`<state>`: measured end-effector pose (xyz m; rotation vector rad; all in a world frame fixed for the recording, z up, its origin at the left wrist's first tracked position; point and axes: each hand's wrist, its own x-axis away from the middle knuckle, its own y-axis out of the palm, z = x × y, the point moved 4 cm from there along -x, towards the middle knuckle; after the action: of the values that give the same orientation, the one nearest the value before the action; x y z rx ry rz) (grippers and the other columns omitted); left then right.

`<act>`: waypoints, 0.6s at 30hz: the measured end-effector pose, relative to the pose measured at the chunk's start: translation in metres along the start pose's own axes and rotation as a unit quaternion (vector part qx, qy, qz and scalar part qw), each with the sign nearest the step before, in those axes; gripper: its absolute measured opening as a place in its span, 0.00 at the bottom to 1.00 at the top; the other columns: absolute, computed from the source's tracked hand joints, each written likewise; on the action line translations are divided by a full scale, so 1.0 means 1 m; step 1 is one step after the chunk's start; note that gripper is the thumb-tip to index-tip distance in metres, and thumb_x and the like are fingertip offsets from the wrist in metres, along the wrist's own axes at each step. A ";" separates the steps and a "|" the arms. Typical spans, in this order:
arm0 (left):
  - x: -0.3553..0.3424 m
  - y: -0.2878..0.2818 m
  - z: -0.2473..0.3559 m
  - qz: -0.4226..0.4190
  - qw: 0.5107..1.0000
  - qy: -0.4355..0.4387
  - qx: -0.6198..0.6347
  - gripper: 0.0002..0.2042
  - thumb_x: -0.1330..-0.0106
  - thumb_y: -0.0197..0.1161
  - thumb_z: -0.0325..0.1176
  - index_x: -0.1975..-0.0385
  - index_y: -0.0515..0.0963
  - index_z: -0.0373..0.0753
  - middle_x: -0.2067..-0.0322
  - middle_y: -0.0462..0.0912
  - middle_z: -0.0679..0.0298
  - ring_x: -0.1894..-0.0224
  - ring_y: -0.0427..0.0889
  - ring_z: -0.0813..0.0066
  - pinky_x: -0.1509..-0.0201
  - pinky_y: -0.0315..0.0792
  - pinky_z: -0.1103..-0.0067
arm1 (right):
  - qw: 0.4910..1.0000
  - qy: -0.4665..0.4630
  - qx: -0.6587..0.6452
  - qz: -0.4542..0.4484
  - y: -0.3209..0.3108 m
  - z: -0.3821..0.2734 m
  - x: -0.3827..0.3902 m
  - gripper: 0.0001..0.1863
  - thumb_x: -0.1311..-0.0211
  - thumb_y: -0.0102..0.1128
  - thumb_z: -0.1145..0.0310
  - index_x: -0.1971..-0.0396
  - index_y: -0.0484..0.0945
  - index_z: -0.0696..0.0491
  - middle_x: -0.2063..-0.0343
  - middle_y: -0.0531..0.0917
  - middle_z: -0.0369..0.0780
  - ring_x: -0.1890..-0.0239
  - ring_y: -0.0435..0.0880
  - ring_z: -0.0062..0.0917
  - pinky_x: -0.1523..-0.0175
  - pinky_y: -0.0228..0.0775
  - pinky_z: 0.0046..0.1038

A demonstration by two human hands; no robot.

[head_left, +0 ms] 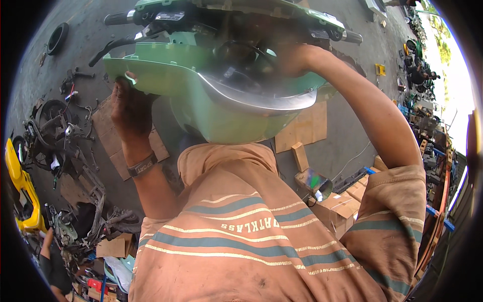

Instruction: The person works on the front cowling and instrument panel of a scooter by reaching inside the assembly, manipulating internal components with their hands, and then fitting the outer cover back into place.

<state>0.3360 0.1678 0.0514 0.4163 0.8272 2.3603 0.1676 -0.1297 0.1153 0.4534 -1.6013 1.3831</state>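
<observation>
A pale green scooter front panel [193, 93] with a silver trim strip stands before me, tipped away from the handlebar so that the space behind it shows. My left hand [132, 108] is closed on its lower left edge, with part of the fingers hidden behind the plastic. My right hand [296, 59] reaches over the right side into the space behind the panel. It is blurred there, and its fingers cannot be made out. Dark wiring [244, 53] lies close to it. Above are the left handlebar grip [119, 18], the right grip [353, 36] and a brake lever [108, 49].
Flattened cardboard [307, 126] lies on the floor beneath the scooter. To the left are stripped motorcycle frames [93, 186], a tyre [58, 39] and a yellow body panel [25, 186]. Cardboard boxes [334, 209] stand at my right. Another person [417, 75] is far off right.
</observation>
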 end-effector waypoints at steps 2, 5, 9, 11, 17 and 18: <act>0.001 0.011 0.004 -0.002 0.999 -0.016 0.034 0.17 0.25 0.48 0.44 0.48 0.70 0.39 0.52 0.75 0.62 0.48 0.75 0.64 0.44 0.70 0.58 | 0.997 -0.023 0.052 -0.042 -0.004 -0.009 0.001 0.35 0.46 0.63 0.42 0.48 0.79 0.56 0.48 0.80 0.50 0.47 0.80 0.39 0.42 0.71 0.36; 0.003 0.021 0.009 0.003 0.999 -0.022 0.047 0.17 0.25 0.48 0.45 0.48 0.70 0.39 0.52 0.75 0.62 0.46 0.75 0.64 0.43 0.70 0.57 | 0.999 -0.023 0.021 0.013 0.008 0.002 -0.022 0.39 0.48 0.62 0.40 0.44 0.76 0.55 0.47 0.79 0.48 0.47 0.80 0.38 0.41 0.70 0.36; 0.001 0.008 0.006 -0.033 0.998 -0.024 0.051 0.18 0.25 0.47 0.45 0.46 0.70 0.39 0.49 0.75 0.61 0.45 0.74 0.62 0.41 0.69 0.56 | 0.997 0.002 -0.044 0.057 0.012 0.006 -0.021 0.40 0.47 0.62 0.41 0.40 0.72 0.54 0.43 0.77 0.49 0.42 0.76 0.41 0.38 0.68 0.38; 0.002 0.007 0.006 -0.022 0.999 -0.016 0.046 0.19 0.25 0.47 0.45 0.45 0.70 0.39 0.48 0.75 0.60 0.44 0.74 0.61 0.41 0.69 0.56 | 0.997 0.010 -0.056 0.055 0.007 -0.001 -0.014 0.40 0.46 0.63 0.42 0.39 0.71 0.54 0.41 0.75 0.50 0.39 0.73 0.42 0.36 0.66 0.39; 0.000 0.009 0.005 -0.034 0.997 -0.026 0.068 0.21 0.24 0.46 0.46 0.42 0.68 0.38 0.46 0.74 0.58 0.43 0.74 0.60 0.41 0.69 0.57 | 0.994 -0.024 -0.061 0.092 -0.001 0.004 0.008 0.43 0.44 0.60 0.43 0.32 0.62 0.51 0.36 0.68 0.51 0.34 0.68 0.43 0.32 0.61 0.40; -0.001 0.011 0.004 -0.048 0.996 -0.027 0.071 0.21 0.24 0.46 0.46 0.42 0.68 0.38 0.46 0.74 0.58 0.43 0.74 0.60 0.41 0.69 0.57 | 0.992 -0.037 -0.063 0.106 0.000 0.010 0.015 0.43 0.43 0.59 0.44 0.31 0.60 0.51 0.35 0.67 0.52 0.34 0.68 0.43 0.32 0.60 0.39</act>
<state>0.3337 0.1625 0.0617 0.4865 0.9706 2.2005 0.1565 -0.1342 0.1282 0.2678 -1.8273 1.4242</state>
